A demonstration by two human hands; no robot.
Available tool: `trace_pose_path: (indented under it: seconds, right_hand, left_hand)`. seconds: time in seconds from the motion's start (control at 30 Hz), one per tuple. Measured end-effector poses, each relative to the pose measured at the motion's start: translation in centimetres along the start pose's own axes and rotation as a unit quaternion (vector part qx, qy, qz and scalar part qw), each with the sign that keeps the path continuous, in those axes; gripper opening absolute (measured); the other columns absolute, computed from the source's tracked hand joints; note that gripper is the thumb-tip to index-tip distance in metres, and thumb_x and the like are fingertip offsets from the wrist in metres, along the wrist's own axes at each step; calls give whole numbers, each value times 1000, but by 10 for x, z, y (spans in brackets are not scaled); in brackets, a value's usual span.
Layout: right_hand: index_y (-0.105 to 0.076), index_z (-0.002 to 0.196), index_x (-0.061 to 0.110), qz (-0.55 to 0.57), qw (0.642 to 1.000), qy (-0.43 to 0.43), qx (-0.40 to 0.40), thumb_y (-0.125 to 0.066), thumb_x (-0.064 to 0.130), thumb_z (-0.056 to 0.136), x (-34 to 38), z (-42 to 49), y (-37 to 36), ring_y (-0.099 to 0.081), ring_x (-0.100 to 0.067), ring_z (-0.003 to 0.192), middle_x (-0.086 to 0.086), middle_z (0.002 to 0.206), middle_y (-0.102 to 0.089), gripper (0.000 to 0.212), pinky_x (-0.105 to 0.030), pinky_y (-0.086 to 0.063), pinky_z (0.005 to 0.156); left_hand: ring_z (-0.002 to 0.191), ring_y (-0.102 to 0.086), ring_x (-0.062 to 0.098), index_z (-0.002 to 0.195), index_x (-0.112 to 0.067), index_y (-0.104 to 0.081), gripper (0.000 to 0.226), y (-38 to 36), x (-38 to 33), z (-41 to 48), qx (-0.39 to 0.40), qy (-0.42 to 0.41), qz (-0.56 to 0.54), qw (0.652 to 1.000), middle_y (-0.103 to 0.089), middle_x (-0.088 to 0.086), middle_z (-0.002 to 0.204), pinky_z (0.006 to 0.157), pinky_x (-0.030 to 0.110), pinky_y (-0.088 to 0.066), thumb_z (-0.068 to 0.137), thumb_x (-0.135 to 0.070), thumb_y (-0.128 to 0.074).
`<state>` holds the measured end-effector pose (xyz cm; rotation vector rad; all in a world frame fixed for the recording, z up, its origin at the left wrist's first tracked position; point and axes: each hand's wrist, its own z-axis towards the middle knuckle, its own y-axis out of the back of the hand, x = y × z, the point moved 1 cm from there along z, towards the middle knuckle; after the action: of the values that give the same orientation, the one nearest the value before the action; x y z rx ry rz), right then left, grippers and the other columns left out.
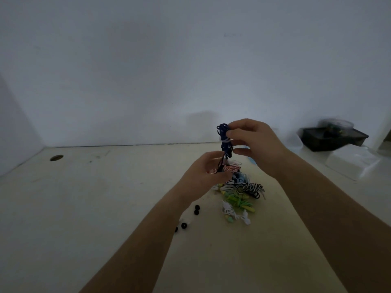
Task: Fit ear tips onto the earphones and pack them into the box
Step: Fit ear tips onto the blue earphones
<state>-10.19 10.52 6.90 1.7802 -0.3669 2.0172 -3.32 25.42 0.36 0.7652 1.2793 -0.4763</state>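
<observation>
Right hand (254, 142) pinches a navy bundle (224, 137) above the pile (241, 193); left hand (208, 170) grips its lower end. Ear tips (197, 209) lie left of the pile, box (334, 140) right.

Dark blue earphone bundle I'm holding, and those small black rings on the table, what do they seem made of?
Dark blue earphone bundle: likely plastic- or rubber-jacketed cable, matte, since it bends into tight loops; a pale tie binds it. Black ear tips: probably soft silicone or rubber, dull rings with a centre hole; too small to confirm.
</observation>
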Motion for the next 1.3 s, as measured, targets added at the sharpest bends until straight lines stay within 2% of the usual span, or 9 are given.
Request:
trace_pose_path:
  seconds: [0.13,0.27,0.43,0.63,0.77,0.93,1.07,1.17,1.3]
  right_hand:
    - [-69,95,15,42,999,-7,-9,-68,9,90,4,-2,-7,-67,-20,81,-11,98,-74,8,-32,-53,72]
    - [-68,95,13,74,996,-36,-26,-64,8,92,-1,-4,-7,-67,-22,84,-14,100,-74,8,-33,-54,76]
    - [-65,96,5,121,988,-95,-26,-56,3,95,-13,-14,-10,-65,-31,79,-17,90,-67,9,-36,-54,73]
    - [-66,95,0,33,991,-134,4,-58,4,93,-37,-35,-14,-65,-32,75,-25,95,-64,9,-37,-56,67]
    - [-72,94,5,-59,988,-139,27,-66,12,90,-50,-47,-13,-71,-33,83,-24,102,-70,10,-49,-59,86]
    - [-71,92,3,-147,978,-124,75,-64,15,92,-56,-62,-17,-70,-23,67,-18,86,-71,14,-42,-61,80]
    - [-70,84,4,-270,951,-100,109,-62,17,93,-63,-70,-25,-63,-13,53,-9,67,-71,18,-27,-55,60]
    - [-71,82,12,-369,920,-63,120,-64,24,91,-67,-71,-30,-61,-11,56,-4,71,-74,16,-29,-55,62]
    - [-67,74,25,-501,859,-10,102,-61,32,88,-66,-69,-33,-62,-10,67,6,71,-67,17,-26,-49,62]
  left_hand:
    - [97,-71,24,118,-13,-64,24,0,0,-13,13,36,-136,990,-74,7,112,87,33,-57,95,-9,-62]
    - [81,-69,23,120,-5,-64,26,12,6,-24,3,60,-244,968,-72,13,106,70,29,-58,94,-1,-59]
    - [77,-71,22,116,4,-64,25,19,14,-39,-1,56,-270,961,-72,17,100,69,25,-60,92,7,-57]
    - [90,-72,22,108,-7,-70,23,17,23,-60,1,82,-176,981,-76,11,103,79,27,-57,89,5,-64]
    - [96,-73,26,102,-10,-73,24,18,23,-71,-25,99,-146,984,-76,10,103,86,32,-57,84,6,-70]
    - [85,-73,16,94,-17,-79,18,23,18,-78,-97,79,-21,992,-77,-2,91,67,16,-53,79,-6,-80]
    - [83,-70,3,92,-25,-79,22,29,21,-75,-121,27,98,987,-75,-11,87,79,20,-56,77,-9,-81]
    - [73,-70,3,97,-26,-75,28,30,22,-68,-134,3,184,974,-73,-10,87,72,18,-57,76,-8,-81]
    - [72,-70,3,94,-20,-74,27,29,21,-60,-123,-18,197,973,-74,-9,85,68,15,-56,73,-5,-82]
